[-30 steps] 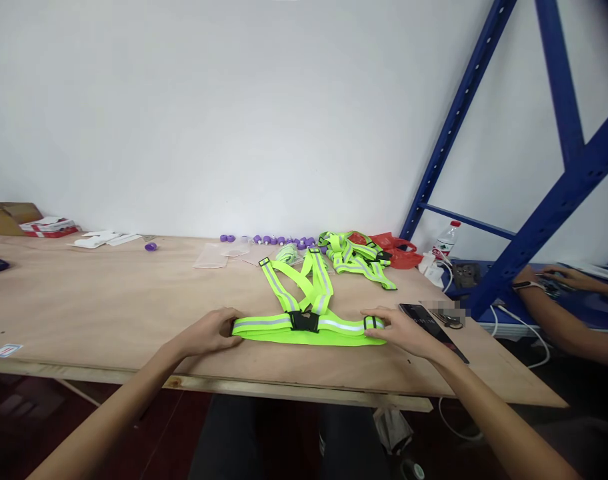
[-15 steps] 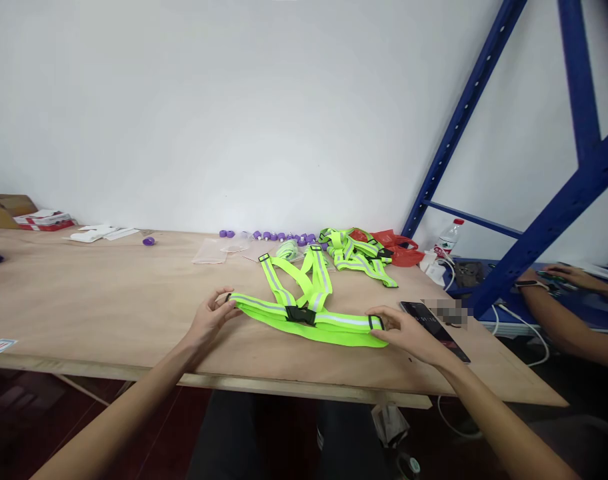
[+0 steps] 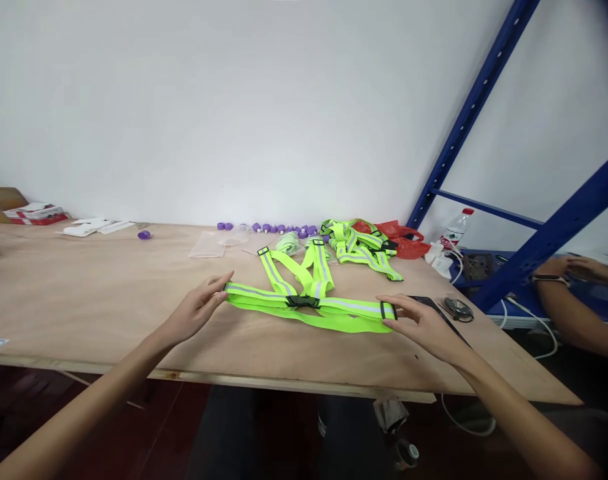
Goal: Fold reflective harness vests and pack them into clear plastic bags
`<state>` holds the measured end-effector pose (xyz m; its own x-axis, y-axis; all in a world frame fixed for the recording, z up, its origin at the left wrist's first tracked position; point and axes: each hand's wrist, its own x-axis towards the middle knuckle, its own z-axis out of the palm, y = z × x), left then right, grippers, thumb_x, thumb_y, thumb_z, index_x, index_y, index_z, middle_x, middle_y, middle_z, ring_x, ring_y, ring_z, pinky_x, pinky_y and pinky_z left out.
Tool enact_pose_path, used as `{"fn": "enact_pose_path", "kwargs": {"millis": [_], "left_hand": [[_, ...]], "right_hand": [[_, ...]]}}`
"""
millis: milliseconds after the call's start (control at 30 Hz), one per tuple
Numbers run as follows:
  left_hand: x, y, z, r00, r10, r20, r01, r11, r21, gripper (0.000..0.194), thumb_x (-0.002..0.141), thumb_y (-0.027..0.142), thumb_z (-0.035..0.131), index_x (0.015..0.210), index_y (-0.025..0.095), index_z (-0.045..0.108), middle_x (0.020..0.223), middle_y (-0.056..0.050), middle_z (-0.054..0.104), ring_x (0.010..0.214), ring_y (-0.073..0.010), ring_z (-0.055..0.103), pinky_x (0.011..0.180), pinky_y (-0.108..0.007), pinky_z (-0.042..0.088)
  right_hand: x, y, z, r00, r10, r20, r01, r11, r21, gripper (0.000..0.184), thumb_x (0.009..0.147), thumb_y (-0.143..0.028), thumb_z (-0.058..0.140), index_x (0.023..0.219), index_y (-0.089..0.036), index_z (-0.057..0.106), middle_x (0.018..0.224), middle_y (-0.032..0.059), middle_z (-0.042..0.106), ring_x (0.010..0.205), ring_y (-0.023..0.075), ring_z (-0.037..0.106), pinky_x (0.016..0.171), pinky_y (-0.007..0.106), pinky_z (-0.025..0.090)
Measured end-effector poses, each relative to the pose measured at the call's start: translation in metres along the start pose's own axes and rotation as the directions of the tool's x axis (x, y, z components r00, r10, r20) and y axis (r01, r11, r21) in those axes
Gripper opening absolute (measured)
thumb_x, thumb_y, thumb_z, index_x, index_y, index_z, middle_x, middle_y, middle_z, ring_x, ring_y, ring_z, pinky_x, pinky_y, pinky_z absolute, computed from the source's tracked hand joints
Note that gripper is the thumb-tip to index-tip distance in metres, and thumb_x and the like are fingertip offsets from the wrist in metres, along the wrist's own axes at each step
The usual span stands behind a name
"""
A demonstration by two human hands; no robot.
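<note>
A neon-yellow reflective strap vest (image 3: pixel 304 293) with a black buckle lies on the plywood table (image 3: pixel 84 293), its belt part lifted a little off the wood. My left hand (image 3: pixel 197 308) pinches the belt's left end. At the belt's right end, by a black slider, my right hand (image 3: pixel 421 323) grips the strap. Both shoulder straps run away from me toward the wall.
A pile of more yellow vests (image 3: pixel 359 250) and a red bag (image 3: pixel 401 240) lie behind. Purple caps (image 3: pixel 269 229) line the wall. A black phone (image 3: pixel 434 307) sits by my right hand. Another person's arms (image 3: pixel 574 293) rest at the far right by the blue rack (image 3: pixel 534 247).
Both hands have lifted the belt ends off the table and drawn the belt slightly away from me. The camera has shifted left and down a little.
</note>
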<state>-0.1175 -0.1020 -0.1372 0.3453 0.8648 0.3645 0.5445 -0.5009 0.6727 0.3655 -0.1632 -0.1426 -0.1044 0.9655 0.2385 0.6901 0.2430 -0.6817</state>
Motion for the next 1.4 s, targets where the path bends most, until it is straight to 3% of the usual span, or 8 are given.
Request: {"fn": "enact_pose_path", "kwargs": {"millis": [300, 500, 767, 900, 967, 1033, 1167, 1400], "left_hand": [[-0.014, -0.003, -0.028, 0.99, -0.002, 0.141, -0.015, 0.992, 0.125, 0.048, 0.082, 0.057, 0.072, 0.12, 0.029, 0.073, 0.118, -0.004, 0.072, 0.11, -0.0284, 0.066, 0.097, -0.035, 0.052], [-0.041, -0.008, -0.015, 0.887, -0.101, 0.451, 0.007, 0.979, 0.204, 0.048, 0.093, 0.05, 0.06, 0.139, 0.036, 0.059, 0.135, -0.004, 0.061, 0.117, -0.0259, 0.062, 0.1, -0.03, 0.049], [-0.062, -0.007, -0.006, 0.887, -0.037, 0.46, -0.098, 0.959, 0.267, 0.055, 0.093, 0.048, 0.061, 0.146, 0.04, 0.049, 0.149, -0.006, 0.051, 0.135, -0.0327, 0.048, 0.11, -0.043, 0.044], [-0.055, 0.034, 0.02, 0.905, 0.118, 0.408, -0.246, 0.929, 0.275, 0.066, 0.095, 0.047, 0.059, 0.155, 0.041, 0.031, 0.156, -0.004, 0.044, 0.142, -0.0333, 0.042, 0.12, -0.057, 0.028], [-0.05, 0.058, 0.049, 0.859, 0.23, 0.457, -0.361, 0.905, 0.223, 0.068, 0.097, 0.049, 0.055, 0.157, 0.04, 0.026, 0.16, -0.005, 0.038, 0.146, -0.0317, 0.036, 0.123, -0.058, 0.019], [-0.044, 0.077, 0.083, 0.784, 0.299, 0.543, -0.445, 0.882, 0.157, 0.074, 0.096, 0.056, 0.051, 0.159, 0.034, 0.02, 0.163, -0.008, 0.029, 0.15, -0.0319, 0.028, 0.124, -0.06, 0.009], [-0.038, 0.089, 0.13, 0.755, 0.304, 0.58, -0.442, 0.89, 0.109, 0.081, 0.093, 0.067, 0.047, 0.16, 0.028, 0.021, 0.164, -0.014, 0.022, 0.152, -0.037, 0.016, 0.12, -0.068, 0.005], [-0.045, 0.082, 0.135, 0.744, 0.289, 0.603, -0.39, 0.92, 0.04, 0.086, 0.09, 0.071, 0.048, 0.16, 0.029, 0.019, 0.164, -0.014, 0.017, 0.152, -0.0402, 0.012, 0.117, -0.073, 0.004]], "right_hand": [[-0.022, 0.019, -0.016, 0.999, -0.031, 0.024, 0.035, 0.983, -0.179, 0.047, 0.08, -0.055, 0.069, 0.119, -0.028, 0.073, 0.125, 0.0069, 0.069, 0.118, 0.035, 0.062, 0.105, 0.047, 0.049], [-0.043, 0.03, 0.003, 0.977, 0.041, 0.211, 0.002, 0.981, -0.195, 0.047, 0.083, -0.053, 0.065, 0.123, -0.029, 0.071, 0.126, 0.0088, 0.069, 0.118, 0.0342, 0.062, 0.103, 0.046, 0.049], [-0.05, 0.028, 0.009, 0.948, 0.108, 0.299, -0.051, 0.98, -0.193, 0.048, 0.08, -0.054, 0.07, 0.124, -0.033, 0.07, 0.132, 0.0084, 0.063, 0.124, 0.0338, 0.057, 0.106, 0.046, 0.047], [-0.02, 0.012, 0.004, 0.967, 0.095, 0.237, -0.051, 0.981, -0.186, 0.059, 0.08, -0.061, 0.068, 0.13, -0.03, 0.065, 0.137, 0.009, 0.061, 0.128, 0.0354, 0.053, 0.109, 0.048, 0.043], [0.006, -0.004, 0.01, 0.984, 0.021, 0.178, 0.018, 0.977, -0.214, 0.056, 0.087, -0.064, 0.058, 0.129, -0.028, 0.065, 0.135, 0.0093, 0.062, 0.128, 0.0345, 0.053, 0.11, 0.049, 0.042], [0.038, -0.024, 0.025, 0.978, -0.128, 0.163, 0.165, 0.956, -0.243, 0.055, 0.092, -0.062, 0.051, 0.131, -0.026, 0.063, 0.138, 0.0098, 0.06, 0.131, 0.0323, 0.05, 0.114, 0.047, 0.038], [0.095, -0.059, 0.075, 0.908, -0.28, 0.313, 0.376, 0.874, -0.308, 0.058, 0.099, -0.054, 0.043, 0.146, -0.021, 0.052, 0.154, 0.0116, 0.045, 0.144, 0.0312, 0.038, 0.119, 0.047, 0.029], [0.133, -0.058, 0.135, 0.793, -0.05, 0.607, 0.362, 0.84, -0.405, 0.068, 0.1, -0.062, 0.036, 0.155, -0.022, 0.039, 0.162, 0.0124, 0.028, 0.149, 0.0365, 0.025, 0.118, 0.055, 0.024]]}}
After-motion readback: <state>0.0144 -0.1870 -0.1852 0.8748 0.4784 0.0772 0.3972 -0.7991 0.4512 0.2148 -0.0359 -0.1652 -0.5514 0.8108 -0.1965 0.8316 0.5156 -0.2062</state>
